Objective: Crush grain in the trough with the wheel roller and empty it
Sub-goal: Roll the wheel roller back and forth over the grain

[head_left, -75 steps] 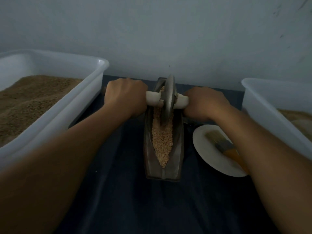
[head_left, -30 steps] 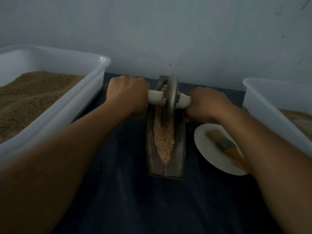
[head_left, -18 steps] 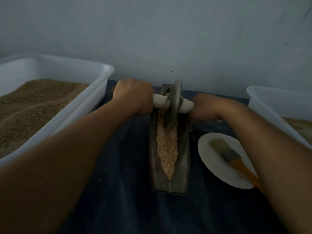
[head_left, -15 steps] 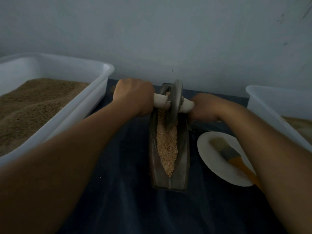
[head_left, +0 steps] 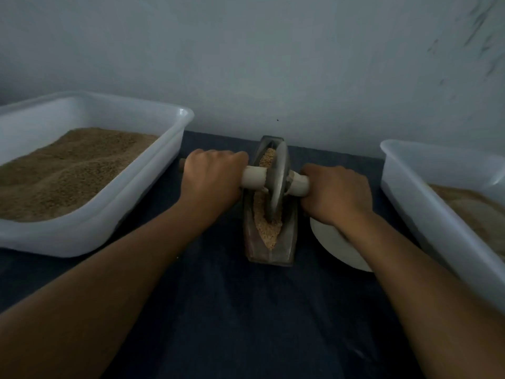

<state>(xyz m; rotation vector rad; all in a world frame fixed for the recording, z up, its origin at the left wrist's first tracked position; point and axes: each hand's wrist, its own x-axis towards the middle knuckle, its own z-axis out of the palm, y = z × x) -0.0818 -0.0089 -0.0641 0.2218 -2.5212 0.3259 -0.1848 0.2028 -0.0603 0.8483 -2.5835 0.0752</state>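
Head view: I'm gripping the wheel roller by its pale axle, left hand and right hand both curling fingers tight round the handle ends. The wheel is sitting upright in the trough mid-surface, on the grain. White tub sitting left, another tub right, white plate under my right wrist.

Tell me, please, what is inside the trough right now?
The trough holds pale grain along its channel, with the wheel roller standing in it. The grain directly beneath the wheel is covered.
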